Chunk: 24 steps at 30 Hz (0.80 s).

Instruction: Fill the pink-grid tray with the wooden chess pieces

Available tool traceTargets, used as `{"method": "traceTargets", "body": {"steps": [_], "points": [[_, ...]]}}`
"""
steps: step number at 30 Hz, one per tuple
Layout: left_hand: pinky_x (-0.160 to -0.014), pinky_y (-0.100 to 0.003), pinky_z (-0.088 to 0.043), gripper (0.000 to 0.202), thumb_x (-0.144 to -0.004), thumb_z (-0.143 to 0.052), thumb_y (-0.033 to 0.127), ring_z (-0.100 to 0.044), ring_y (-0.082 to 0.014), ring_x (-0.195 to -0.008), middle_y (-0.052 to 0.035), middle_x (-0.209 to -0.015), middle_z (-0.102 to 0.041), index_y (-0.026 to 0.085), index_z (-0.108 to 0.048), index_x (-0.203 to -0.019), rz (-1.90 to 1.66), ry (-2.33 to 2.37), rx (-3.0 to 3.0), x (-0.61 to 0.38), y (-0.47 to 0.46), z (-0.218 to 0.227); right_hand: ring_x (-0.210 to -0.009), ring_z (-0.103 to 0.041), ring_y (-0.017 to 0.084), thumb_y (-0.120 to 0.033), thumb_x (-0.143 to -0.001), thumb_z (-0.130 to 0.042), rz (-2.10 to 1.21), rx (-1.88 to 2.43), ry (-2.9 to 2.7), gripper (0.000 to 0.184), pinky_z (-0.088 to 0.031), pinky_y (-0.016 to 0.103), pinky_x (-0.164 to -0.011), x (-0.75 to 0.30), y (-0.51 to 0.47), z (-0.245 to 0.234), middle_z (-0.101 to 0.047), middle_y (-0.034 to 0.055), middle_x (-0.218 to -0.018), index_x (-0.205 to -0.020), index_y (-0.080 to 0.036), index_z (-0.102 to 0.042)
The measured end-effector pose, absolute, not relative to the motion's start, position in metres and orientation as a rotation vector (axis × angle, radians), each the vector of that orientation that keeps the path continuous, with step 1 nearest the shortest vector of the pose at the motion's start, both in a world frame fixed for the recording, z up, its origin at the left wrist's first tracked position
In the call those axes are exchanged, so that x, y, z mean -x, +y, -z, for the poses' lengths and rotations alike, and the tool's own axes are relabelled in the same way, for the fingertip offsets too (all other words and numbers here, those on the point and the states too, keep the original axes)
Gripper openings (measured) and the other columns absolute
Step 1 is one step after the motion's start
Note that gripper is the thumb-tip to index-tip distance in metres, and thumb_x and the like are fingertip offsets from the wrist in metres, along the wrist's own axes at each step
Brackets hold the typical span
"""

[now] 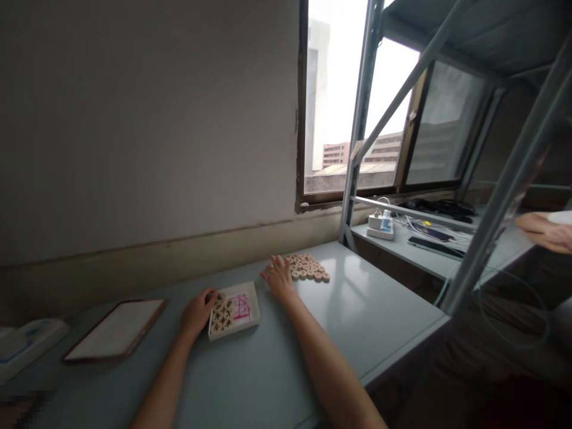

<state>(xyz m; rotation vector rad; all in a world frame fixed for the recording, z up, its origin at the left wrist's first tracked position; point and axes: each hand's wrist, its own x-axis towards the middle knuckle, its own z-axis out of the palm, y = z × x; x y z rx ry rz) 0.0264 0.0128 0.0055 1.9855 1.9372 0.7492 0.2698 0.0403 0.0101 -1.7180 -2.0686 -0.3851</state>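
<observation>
A shallow white box point(243, 310) with pink printed lines lies on the grey table point(366, 310); several round wooden game pieces fill its left part. My left hand point(199, 310) rests at the box's left edge, fingers curled on a piece there. My right hand point(277, 276) lies flat with fingers spread, touching the left end of a flat cluster of round wooden pieces point(309, 267) further back on the table.
A wood-framed board point(114, 329) lies at the left, and a white and blue object point(27, 342) beyond it. A metal rack point(500, 196) stands right, its shelf holding a power strip point(381, 226) and phone point(433, 245). Another person's hand point(543, 229) shows at the right edge.
</observation>
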Motion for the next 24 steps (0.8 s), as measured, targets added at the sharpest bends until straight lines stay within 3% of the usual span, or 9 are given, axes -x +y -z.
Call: {"method": "traceTargets", "body": {"steps": [5,12,15,19,24], "points": [[-0.061,-0.021,-0.036,0.035,-0.080,-0.037,0.039,-0.057,-0.0172,-0.079,-0.0047,-0.088,-0.065,0.018,-0.058,-0.097,-0.724,2.029,-2.000,-0.031,0.008,-0.009,-0.123,-0.013,0.025,-0.045,-0.086,-0.030,0.274,1.839,-2.004,0.043,-0.005,0.050,-0.097,-0.282,0.043,-0.001,-0.027,0.0082,-0.135,-0.116,-0.018,-0.047],[-0.058,-0.020,-0.034,0.032,-0.080,-0.039,0.037,-0.056,-0.0153,-0.075,-0.0045,-0.083,-0.065,0.017,-0.060,-0.095,-0.757,2.024,-1.995,-0.032,0.008,-0.009,-0.116,-0.021,0.029,-0.053,-0.084,-0.028,0.319,1.804,-1.911,0.053,-0.015,0.050,-0.092,-0.285,0.034,-0.015,-0.029,0.0129,-0.131,-0.118,-0.016,-0.044],[-0.057,-0.019,-0.034,0.031,-0.079,-0.039,0.038,-0.056,-0.0142,-0.074,-0.0029,-0.083,-0.065,0.020,-0.059,-0.095,-0.748,2.018,-1.986,-0.032,0.006,-0.010,-0.109,-0.030,0.025,-0.044,-0.086,-0.032,0.327,1.570,-2.025,0.040,-0.021,0.044,-0.090,-0.270,0.024,-0.033,-0.039,0.0104,-0.122,-0.114,-0.021,-0.048],[-0.057,-0.020,-0.034,0.030,-0.079,-0.039,0.037,-0.056,-0.0135,-0.072,-0.0026,-0.082,-0.065,0.021,-0.059,-0.093,-0.759,2.007,-1.987,-0.032,0.004,-0.011,-0.098,-0.041,0.020,-0.031,-0.082,-0.047,0.103,1.205,-2.427,0.022,-0.029,0.033,-0.082,-0.245,0.015,-0.042,-0.051,0.0043,-0.105,-0.100,-0.025,-0.058],[-0.058,-0.020,-0.035,0.030,-0.078,-0.039,0.037,-0.057,-0.0139,-0.073,-0.0033,-0.084,-0.065,0.020,-0.060,-0.093,-0.790,1.996,-1.985,-0.031,0.005,-0.009,-0.095,-0.046,0.017,-0.017,-0.075,-0.050,-0.161,1.083,-2.631,0.029,-0.032,0.027,-0.078,-0.229,0.014,-0.029,-0.053,0.0022,-0.104,-0.102,-0.026,-0.057]]}}
